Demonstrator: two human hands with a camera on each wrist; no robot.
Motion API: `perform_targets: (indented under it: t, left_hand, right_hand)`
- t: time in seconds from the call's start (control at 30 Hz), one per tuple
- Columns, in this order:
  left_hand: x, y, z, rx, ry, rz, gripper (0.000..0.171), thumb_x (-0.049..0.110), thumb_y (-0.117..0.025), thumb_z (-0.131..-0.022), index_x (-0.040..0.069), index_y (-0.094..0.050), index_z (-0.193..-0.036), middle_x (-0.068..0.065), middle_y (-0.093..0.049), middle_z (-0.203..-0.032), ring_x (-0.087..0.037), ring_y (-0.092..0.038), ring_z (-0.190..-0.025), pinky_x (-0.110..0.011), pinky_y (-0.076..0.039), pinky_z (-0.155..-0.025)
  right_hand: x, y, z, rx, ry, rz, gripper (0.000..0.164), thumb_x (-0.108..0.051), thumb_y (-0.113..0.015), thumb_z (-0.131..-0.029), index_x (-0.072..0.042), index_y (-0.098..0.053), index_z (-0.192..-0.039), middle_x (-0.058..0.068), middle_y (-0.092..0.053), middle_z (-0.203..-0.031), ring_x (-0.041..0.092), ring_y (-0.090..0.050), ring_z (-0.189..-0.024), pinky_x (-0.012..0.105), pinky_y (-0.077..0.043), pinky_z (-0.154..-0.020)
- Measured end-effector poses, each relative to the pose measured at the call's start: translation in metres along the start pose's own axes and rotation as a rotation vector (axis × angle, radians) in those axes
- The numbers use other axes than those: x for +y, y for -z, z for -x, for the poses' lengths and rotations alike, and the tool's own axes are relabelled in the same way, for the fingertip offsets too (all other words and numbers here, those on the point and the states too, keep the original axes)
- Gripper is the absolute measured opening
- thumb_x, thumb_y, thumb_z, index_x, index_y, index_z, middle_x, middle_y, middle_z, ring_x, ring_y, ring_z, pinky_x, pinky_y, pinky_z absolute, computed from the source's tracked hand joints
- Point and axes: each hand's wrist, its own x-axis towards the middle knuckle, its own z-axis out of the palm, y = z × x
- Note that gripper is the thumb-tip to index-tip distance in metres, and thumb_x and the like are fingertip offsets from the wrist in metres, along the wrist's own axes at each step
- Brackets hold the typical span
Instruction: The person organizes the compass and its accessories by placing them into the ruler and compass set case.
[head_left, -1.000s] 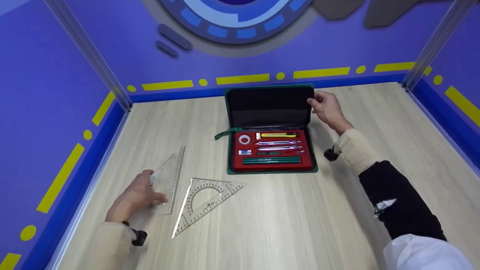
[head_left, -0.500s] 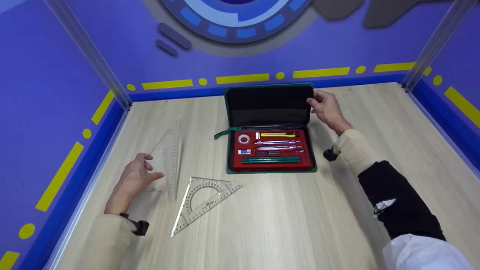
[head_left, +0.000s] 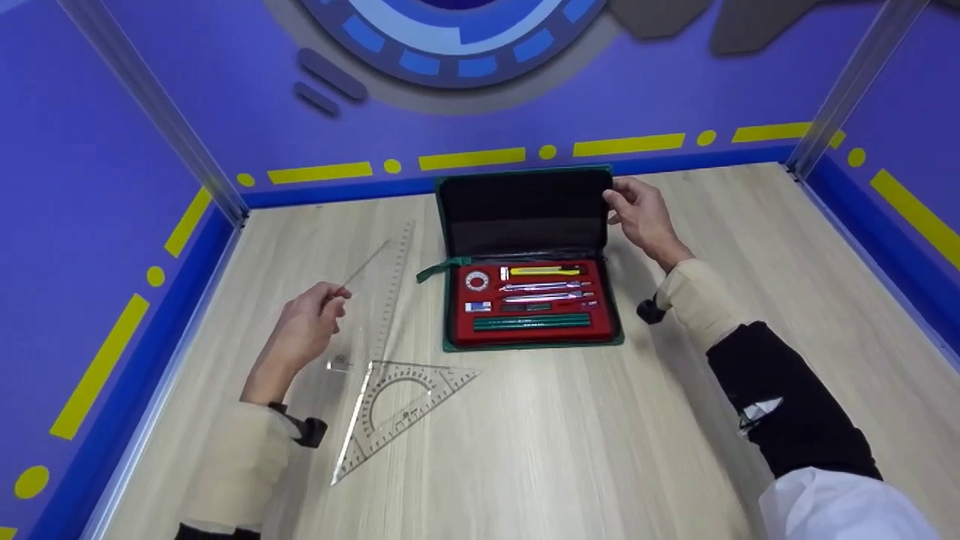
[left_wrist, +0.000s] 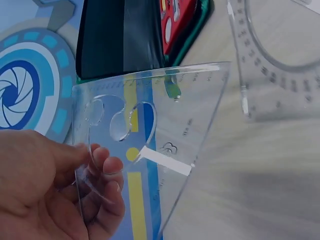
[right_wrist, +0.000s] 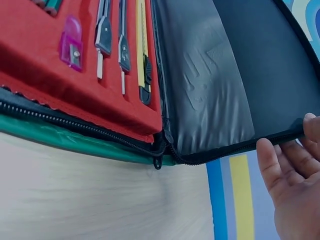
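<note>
My left hand [head_left: 304, 326] pinches the edge of a clear set square [left_wrist: 190, 120] and holds it raised above the table, left of the case. In the left wrist view the thumb is on one face, with curled fingers seen through the plastic. A zippered green case [head_left: 525, 346] stands open, its black lid [head_left: 525, 210] tilted up. My right hand [head_left: 645, 217] grips the lid's right edge between thumb and fingers. A second clear set square with a protractor cutout [head_left: 409, 405] lies flat in front of the case, partly overlapped in view by the raised one.
The red tray [head_left: 465, 337] holds a yellow utility knife [head_left: 544, 271], metal compasses [head_left: 544, 287], green pencils [head_left: 532, 322], an eraser [head_left: 478, 307], a round white ring [head_left: 476, 280] and a pink sharpener [right_wrist: 71, 45]. Blue panels [head_left: 300, 142] border the wooden table [head_left: 570, 450].
My left hand has lifted the set square off the table and carried it right and away from me, toward the case. The right hand stays on the lid. The view has shifted slightly.
</note>
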Motion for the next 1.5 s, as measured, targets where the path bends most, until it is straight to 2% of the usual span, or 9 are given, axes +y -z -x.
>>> perform_targets:
  t: [0.23, 0.4, 0.57, 0.67, 0.87, 1.0, 1.1, 1.3, 1.5]
  left_hand:
    - [0.026, -0.017, -0.015, 0.075, -0.140, 0.008, 0.019, 0.006, -0.054, -0.107, -0.001, -0.070, -0.116, -0.017, -0.066, -0.102, -0.027, -0.067, -0.084, -0.036, -0.051, -0.070]
    - [0.042, -0.022, -0.027, 0.099, -0.128, 0.029, 0.019, 0.011, -0.059, -0.107, 0.004, -0.073, -0.117, -0.013, -0.071, -0.103, -0.025, -0.068, -0.085, -0.037, -0.052, -0.071]
    - [0.058, -0.030, -0.040, 0.116, -0.109, -0.006, 0.022, 0.022, -0.061, -0.106, 0.013, -0.076, -0.121, -0.007, -0.076, -0.102, -0.022, -0.071, -0.088, -0.041, -0.053, -0.073]
    - [0.067, -0.034, -0.050, 0.129, -0.112, -0.020, 0.023, 0.024, -0.062, -0.106, 0.015, -0.076, -0.122, -0.006, -0.077, -0.104, -0.022, -0.072, -0.091, -0.044, -0.053, -0.074]
    - [0.086, -0.045, -0.074, 0.141, -0.202, 0.025, 0.023, 0.013, -0.063, -0.105, 0.006, -0.074, -0.123, -0.011, -0.075, -0.115, -0.025, -0.070, -0.100, -0.045, -0.056, -0.087]
    - [0.096, -0.054, -0.087, 0.163, -0.269, 0.073, 0.021, 0.008, -0.064, -0.103, 0.002, -0.074, -0.121, -0.013, -0.073, -0.117, -0.026, -0.069, -0.102, -0.043, -0.056, -0.092]
    - [0.100, -0.060, -0.093, 0.204, -0.281, 0.082, 0.020, 0.010, -0.066, -0.102, 0.004, -0.076, -0.118, -0.011, -0.074, -0.115, -0.026, -0.069, -0.101, -0.042, -0.055, -0.092]
    - [0.109, -0.074, -0.110, 0.278, -0.277, 0.095, 0.019, 0.020, -0.068, -0.102, 0.011, -0.079, -0.114, -0.006, -0.076, -0.113, -0.023, -0.070, -0.098, -0.041, -0.055, -0.086]
    - [0.118, -0.085, -0.125, 0.300, -0.325, 0.127, 0.020, 0.021, -0.067, -0.103, 0.010, -0.079, -0.114, -0.005, -0.076, -0.114, -0.020, -0.069, -0.094, -0.036, -0.055, -0.084]
  right_hand:
    - [0.004, -0.001, 0.001, 0.045, 0.066, 0.030, 0.031, -0.015, -0.060, -0.106, 0.008, -0.064, -0.127, 0.025, -0.068, -0.112, 0.022, -0.062, -0.092, 0.024, -0.056, -0.072]
    - [0.003, -0.004, 0.000, 0.049, 0.065, 0.043, 0.027, -0.014, -0.061, -0.106, 0.006, -0.066, -0.124, 0.022, -0.067, -0.106, 0.026, -0.062, -0.090, 0.026, -0.056, -0.072]
    - [0.004, -0.003, 0.000, 0.047, 0.069, 0.049, 0.022, -0.009, -0.060, -0.106, 0.004, -0.067, -0.121, 0.019, -0.068, -0.103, 0.026, -0.063, -0.088, 0.033, -0.058, -0.073]
    - [0.004, -0.002, 0.001, 0.033, 0.068, 0.061, 0.022, -0.009, -0.059, -0.106, 0.004, -0.068, -0.121, 0.019, -0.069, -0.104, 0.025, -0.063, -0.087, 0.032, -0.058, -0.073]
    - [0.005, 0.000, 0.001, 0.023, 0.045, 0.060, 0.020, -0.011, -0.058, -0.107, 0.004, -0.068, -0.116, 0.020, -0.068, -0.104, 0.030, -0.064, -0.088, 0.018, -0.055, -0.068]
    - [0.005, 0.000, 0.000, 0.026, 0.031, 0.066, 0.021, -0.012, -0.058, -0.107, 0.004, -0.069, -0.117, 0.020, -0.070, -0.106, 0.028, -0.065, -0.089, 0.022, -0.056, -0.070]
    - [0.006, -0.002, -0.001, 0.018, 0.028, 0.061, 0.022, -0.013, -0.058, -0.107, 0.004, -0.068, -0.118, 0.020, -0.070, -0.106, 0.028, -0.064, -0.091, 0.026, -0.057, -0.073]
    - [0.006, -0.001, -0.002, 0.023, 0.033, 0.052, 0.022, -0.013, -0.058, -0.107, 0.005, -0.068, -0.115, 0.019, -0.068, -0.101, 0.027, -0.064, -0.086, 0.021, -0.055, -0.068]
    - [0.009, 0.000, -0.001, 0.011, 0.017, 0.016, 0.022, -0.012, -0.057, -0.107, 0.007, -0.066, -0.113, 0.022, -0.068, -0.100, 0.029, -0.067, -0.085, 0.026, -0.060, -0.072]
